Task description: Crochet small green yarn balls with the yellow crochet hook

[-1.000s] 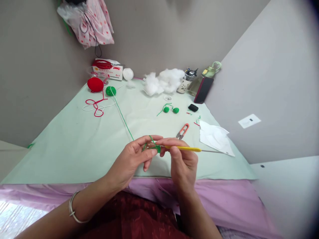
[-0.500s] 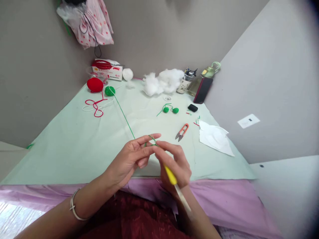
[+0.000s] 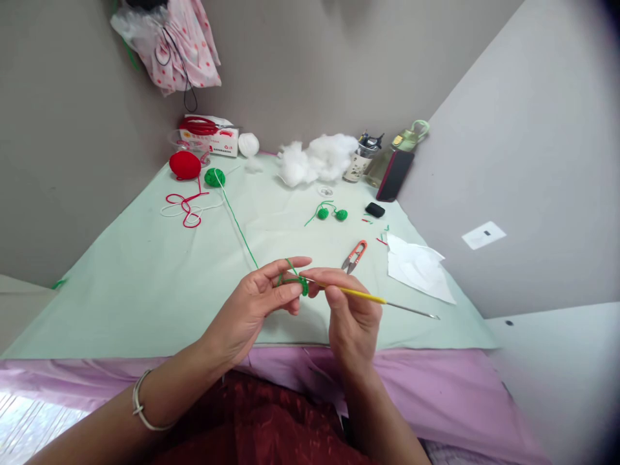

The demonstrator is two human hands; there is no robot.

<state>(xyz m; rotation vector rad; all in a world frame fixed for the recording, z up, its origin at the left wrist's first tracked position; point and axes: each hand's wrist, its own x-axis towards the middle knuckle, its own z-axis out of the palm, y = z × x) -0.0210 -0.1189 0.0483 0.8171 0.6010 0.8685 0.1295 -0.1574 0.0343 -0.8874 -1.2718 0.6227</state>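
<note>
Between the thumb and fingers of my left hand is a small piece of green crochet work. Green yarn loops over the raised left index finger and runs back to a green yarn ball. My right hand is closed on a crochet hook with a yellow grip. The hook's near tip is at the crochet work; its other metal end points right. Just beyond the right hand lie orange thread snips, their blade tips partly hidden by it.
Two small green crochet balls lie mid-table. Behind them sits white stuffing. A red yarn ball is at the back left. White paper, a black case, a phone and a bottle are on the right.
The crochet hook has swung from pointing down toward me to nearly level, its free end now to the right. My right hand has turned with it, and the green crochet work shows more.
</note>
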